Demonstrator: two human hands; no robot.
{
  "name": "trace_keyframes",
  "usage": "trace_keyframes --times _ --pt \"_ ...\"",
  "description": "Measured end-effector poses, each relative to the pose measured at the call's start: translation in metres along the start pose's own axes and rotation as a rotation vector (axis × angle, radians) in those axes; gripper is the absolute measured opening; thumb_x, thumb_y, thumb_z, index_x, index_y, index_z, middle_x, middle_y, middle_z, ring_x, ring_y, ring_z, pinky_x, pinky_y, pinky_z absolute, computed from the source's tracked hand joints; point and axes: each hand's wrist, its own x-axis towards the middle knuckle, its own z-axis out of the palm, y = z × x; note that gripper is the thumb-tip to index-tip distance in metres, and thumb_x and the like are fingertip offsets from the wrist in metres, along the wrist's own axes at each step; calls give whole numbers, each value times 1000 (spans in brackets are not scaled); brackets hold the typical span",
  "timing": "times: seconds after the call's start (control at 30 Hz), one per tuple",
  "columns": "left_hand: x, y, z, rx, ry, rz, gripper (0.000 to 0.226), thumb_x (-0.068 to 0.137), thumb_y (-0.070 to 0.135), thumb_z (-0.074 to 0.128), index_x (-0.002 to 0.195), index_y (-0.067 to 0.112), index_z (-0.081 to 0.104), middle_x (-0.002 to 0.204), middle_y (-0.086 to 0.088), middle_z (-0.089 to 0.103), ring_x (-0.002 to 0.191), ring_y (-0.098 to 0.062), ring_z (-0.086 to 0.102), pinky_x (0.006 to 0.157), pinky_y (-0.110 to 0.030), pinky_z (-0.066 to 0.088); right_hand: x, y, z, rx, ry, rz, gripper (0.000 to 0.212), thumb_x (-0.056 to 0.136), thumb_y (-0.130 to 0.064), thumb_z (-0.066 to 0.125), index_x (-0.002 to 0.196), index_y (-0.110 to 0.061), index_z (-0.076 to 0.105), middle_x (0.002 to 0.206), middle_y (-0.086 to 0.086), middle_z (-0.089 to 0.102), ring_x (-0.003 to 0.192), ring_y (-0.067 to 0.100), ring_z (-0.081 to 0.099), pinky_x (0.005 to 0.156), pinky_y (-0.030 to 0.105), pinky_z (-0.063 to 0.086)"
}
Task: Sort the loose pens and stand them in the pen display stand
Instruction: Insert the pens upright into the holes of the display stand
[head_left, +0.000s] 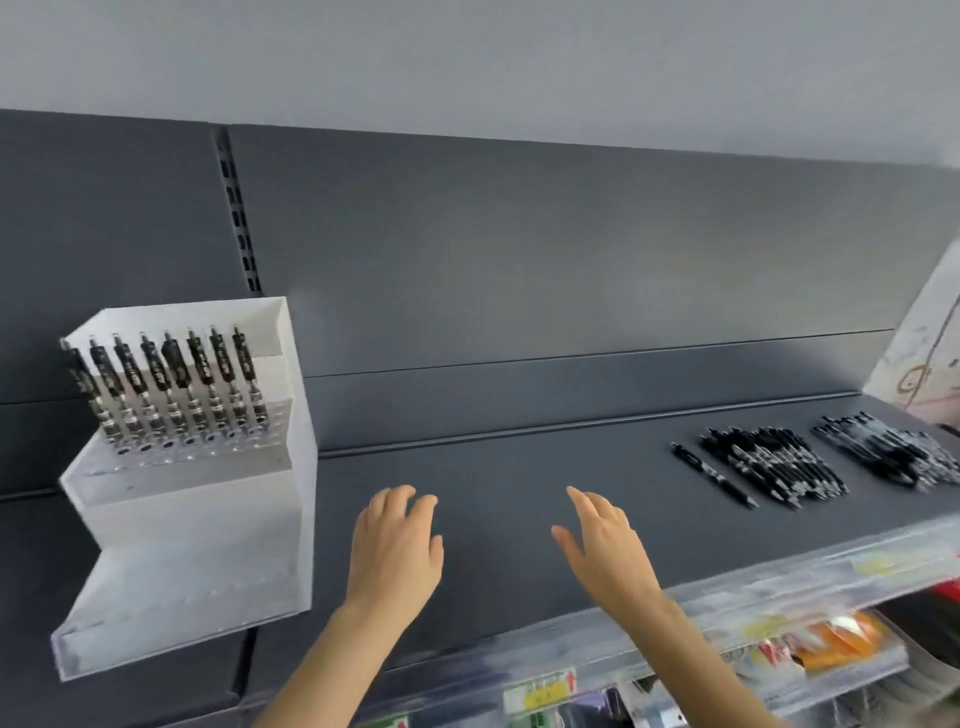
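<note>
Shelf (519, 467): stand (197, 519) w/ 8 pens (176, 384) (2 heaps (774, 462) (893, 447))

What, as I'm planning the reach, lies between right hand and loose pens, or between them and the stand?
Nothing visible: only bare shelf from the right hand to the loose pens, and from them to the stand, bar the left hand.

I see my left hand (396, 545) and right hand (608, 551) both reaching forward, bare forearms extended, palms down, fingers (584, 501) relaxed and spread, holding nothing.
</note>
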Motion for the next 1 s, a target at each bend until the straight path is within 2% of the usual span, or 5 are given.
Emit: trace_keyframes --times 0.1,0.37,0.7,0.87,1.0 --pt "1 60 16 -73 -64 15 40 90 25 56 129 15 54 132 -4 51 128 -24 42 105 -34 34 -5 54 -18 9 -25 27 54 98 -37 39 146 -15 24 147 1 35 134 19 33 105 30 36" --pt "25 156 49 -122 -128 72 42 97 33 40 139 23 40 140 7 39 134 -12 30 109 -23 25 -7 163 -58 67 -27 139 53 98 -34 40 144 -13 27 145 3 38 133 20 35 105 30 36" --pt "103 259 115 -197 -314 88 41 97 37 38 131 16 48 131 3 52 123 -15 43 99 -25 39 25 272 -98 84 30 299 47 98 -28 43 141 -11 33 138 5 43 127 20 42 100 28 38" --pt "147 304 147 -234 -422 52 44 98 41 36 127 11 48 127 -2 51 123 -19 41 93 -28 41 51 315 -118 68 58 378 42 97 -25 45 135 -9 41 132 6 49 120 22 48 96 29 40" --pt "176 334 162 -258 -514 -17 39 97 42 38 105 7 52 117 -7 51 115 -23 45 89 -31 43 73 339 -123 70 41 432 34 96 -24 46 125 -7 47 124 9 52 112 25 52 91 31 43"
